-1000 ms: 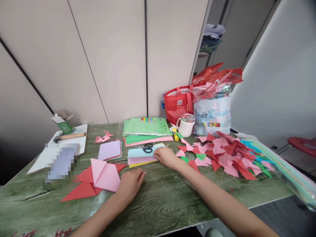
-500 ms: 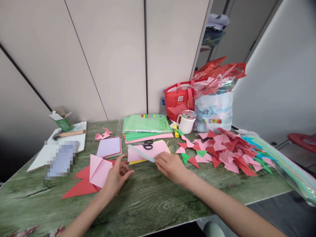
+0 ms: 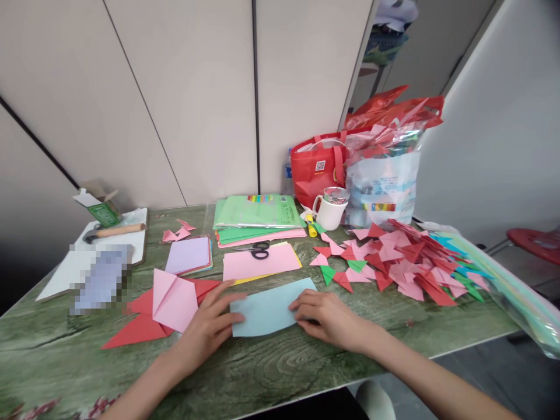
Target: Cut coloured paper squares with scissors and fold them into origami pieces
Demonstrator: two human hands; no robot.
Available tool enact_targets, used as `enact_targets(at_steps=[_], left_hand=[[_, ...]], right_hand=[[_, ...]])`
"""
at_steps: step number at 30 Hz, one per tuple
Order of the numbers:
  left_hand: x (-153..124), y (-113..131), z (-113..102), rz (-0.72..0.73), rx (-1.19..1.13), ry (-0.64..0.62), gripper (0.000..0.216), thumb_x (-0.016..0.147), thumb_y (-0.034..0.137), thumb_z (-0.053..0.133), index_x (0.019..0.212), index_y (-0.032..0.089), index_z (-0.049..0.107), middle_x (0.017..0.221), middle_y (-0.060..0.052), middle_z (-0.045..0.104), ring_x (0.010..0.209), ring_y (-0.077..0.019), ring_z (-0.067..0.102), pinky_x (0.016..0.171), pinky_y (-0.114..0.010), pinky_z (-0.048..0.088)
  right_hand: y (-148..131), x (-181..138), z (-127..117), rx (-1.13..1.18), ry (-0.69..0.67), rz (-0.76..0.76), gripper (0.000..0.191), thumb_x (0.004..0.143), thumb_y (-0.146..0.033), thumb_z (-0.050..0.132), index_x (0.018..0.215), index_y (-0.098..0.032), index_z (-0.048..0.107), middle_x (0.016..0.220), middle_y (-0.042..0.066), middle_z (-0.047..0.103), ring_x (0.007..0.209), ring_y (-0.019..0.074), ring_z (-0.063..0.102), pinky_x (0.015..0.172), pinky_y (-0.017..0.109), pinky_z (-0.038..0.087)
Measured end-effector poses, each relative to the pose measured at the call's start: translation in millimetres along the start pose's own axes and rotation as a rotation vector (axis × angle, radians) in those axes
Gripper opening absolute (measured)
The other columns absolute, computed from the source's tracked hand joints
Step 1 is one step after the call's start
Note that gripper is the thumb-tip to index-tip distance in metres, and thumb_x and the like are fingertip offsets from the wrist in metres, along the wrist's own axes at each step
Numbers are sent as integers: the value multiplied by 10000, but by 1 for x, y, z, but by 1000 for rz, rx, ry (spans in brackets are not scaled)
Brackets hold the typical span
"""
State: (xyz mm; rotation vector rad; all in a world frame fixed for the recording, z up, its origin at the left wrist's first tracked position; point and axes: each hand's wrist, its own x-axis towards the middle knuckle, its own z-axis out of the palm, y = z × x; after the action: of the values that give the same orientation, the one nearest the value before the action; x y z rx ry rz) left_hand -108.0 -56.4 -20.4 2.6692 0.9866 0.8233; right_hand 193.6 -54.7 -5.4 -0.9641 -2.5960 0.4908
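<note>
A light blue rectangular sheet of paper [image 3: 266,309] lies low over the table in front of me, its long side running left to right. My left hand [image 3: 212,318] holds its left end, with the fingertips over the edge. At the right end, bent fingers of my right hand [image 3: 321,315] grip the sheet. Close beside my left hand is a folded pink paper piece [image 3: 175,300], resting on folded red paper pieces [image 3: 142,331]. Just behind the blue sheet, black-handled scissors [image 3: 259,251] lie on a stack of pink paper [image 3: 262,265], with yellow paper beneath.
A heap of folded red, pink and green paper pieces [image 3: 394,262] covers the right side. Farther back stand a white mug [image 3: 331,211], a red bag [image 3: 312,175] and packed green paper [image 3: 258,213]. A hammer [image 3: 116,231] lies on a white board at left, near square paper [image 3: 188,255].
The light blue paper has come toward me and down, turning its broad face up. My left hand, previously free, has closed on its left end. The camera view has shifted slightly.
</note>
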Motion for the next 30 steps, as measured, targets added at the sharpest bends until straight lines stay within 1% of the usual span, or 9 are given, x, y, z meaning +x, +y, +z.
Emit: enact_targets(at_steps=[1,3,7,11,14,18,22,27,30], left_hand=[[2,-1,1,23,-59,-60,225,836,71,519,939,239,628,1113,-40,610,1235,-222,399,973,-404,401],[6,-2,5,-2,-171,-121,101,837,145,571,846,218,640,960,-25,666,1124,-198,493,921,-358,436],[20,0,9,-104,-323,-169,70,814,240,620,775,199,662,855,-30,678,983,-191,553,854,-336,452],[30,1,10,-249,-300,-187,125,800,300,631,771,182,661,823,-44,652,837,-178,590,743,-303,477],[28,0,14,-305,-197,-135,206,795,311,635,962,191,625,915,-51,655,852,-181,606,749,-315,497],[18,6,16,-88,86,26,311,853,254,562,1158,203,528,1169,-111,577,1085,-228,547,885,-400,475],[7,18,14,240,326,-33,266,887,111,447,1129,146,550,1140,-127,604,1133,-248,522,935,-434,455],[0,17,18,230,383,-163,426,843,24,408,1250,120,483,1251,-146,546,1234,-285,433,955,-460,448],[-2,13,21,204,364,-193,466,824,10,426,1276,113,463,1268,-161,531,1257,-300,405,951,-465,452]], right_hand=[[-1,1,-6,46,-44,22,54,809,-192,608,815,-184,661,1005,53,673,914,188,603,760,293,456],[-6,7,-15,147,-135,65,169,757,-331,693,858,-197,669,995,44,672,909,193,607,777,291,450],[-16,34,-12,343,-229,116,277,727,-416,703,846,-172,653,830,29,668,707,150,600,630,231,439],[-21,63,11,560,-123,126,201,729,-316,713,751,-162,586,673,-25,599,607,104,544,557,188,396],[-17,70,26,569,20,169,175,689,-156,709,690,-164,535,603,-58,529,549,88,495,515,180,361],[-7,63,36,691,-25,247,127,730,-142,648,831,-180,583,553,-77,505,438,83,513,453,176,384],[-1,59,42,736,-43,263,134,765,-252,647,872,-177,617,554,-64,527,425,95,563,447,178,407],[2,61,40,720,-64,251,158,808,-290,611,896,-159,620,644,-29,573,434,86,575,442,169,404],[7,61,34,542,3,106,179,836,-307,587,922,-160,641,801,26,601,522,84,565,525,197,444]])
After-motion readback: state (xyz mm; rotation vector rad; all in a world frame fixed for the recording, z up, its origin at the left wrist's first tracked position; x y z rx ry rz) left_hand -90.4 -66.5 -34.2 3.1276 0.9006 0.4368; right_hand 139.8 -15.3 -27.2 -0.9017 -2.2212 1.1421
